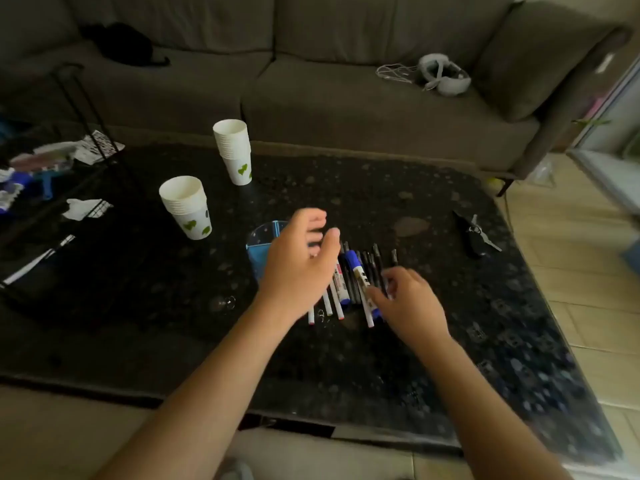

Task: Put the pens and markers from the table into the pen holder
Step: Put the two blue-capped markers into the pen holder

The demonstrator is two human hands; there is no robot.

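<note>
On the dark table (450, 334) we see two paper-cup stacks (187, 206), then the blue pen holder (258, 247) behind our left hand (299, 265), fingers spread, empty. Pens and markers (353, 278) lie beside it; our right hand (410, 301) touches them, grip unclear.

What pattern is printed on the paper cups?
Green hearts on white, clearest on the nearer cup stack in the head view.

Left hand (299, 261) raised, fingers spread; right hand (410, 301) lowered, curled.
</note>
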